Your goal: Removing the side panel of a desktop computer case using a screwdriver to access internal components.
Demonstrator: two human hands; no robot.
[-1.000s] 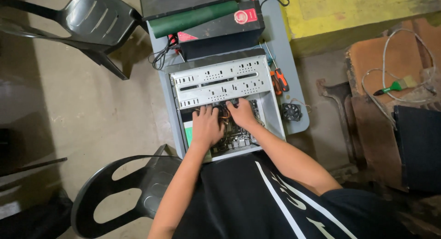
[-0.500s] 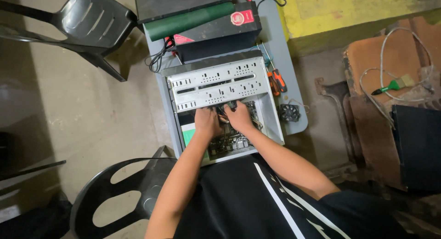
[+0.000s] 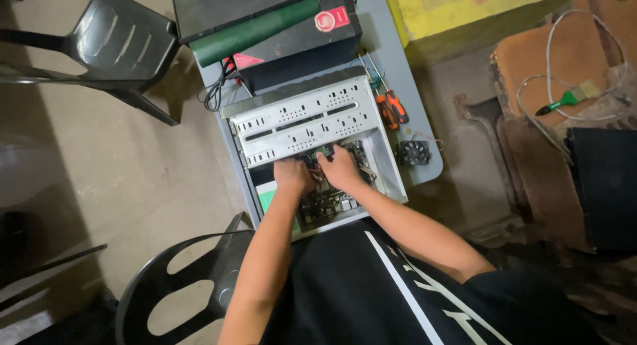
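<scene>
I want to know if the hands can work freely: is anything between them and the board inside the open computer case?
Nothing visible: left hand and right hand already rest on the board, just below the metal drive cage.

- I see an open computer case (image 3: 312,129) of pale grey metal. It lies flat on a small grey table, with its open side up.
- The far half of the case is covered by a perforated metal drive cage (image 3: 302,119) with rows of small slots.
- In the near half I see the circuit board (image 3: 326,204), dark green, flat on the bottom of the case.
- A small bundle of thin wires (image 3: 318,160) comes out between the cage and the board; I cannot tell where it is plugged.
- My both hands are inside the case, just at the edge of the cage, touching this bundle.
</scene>
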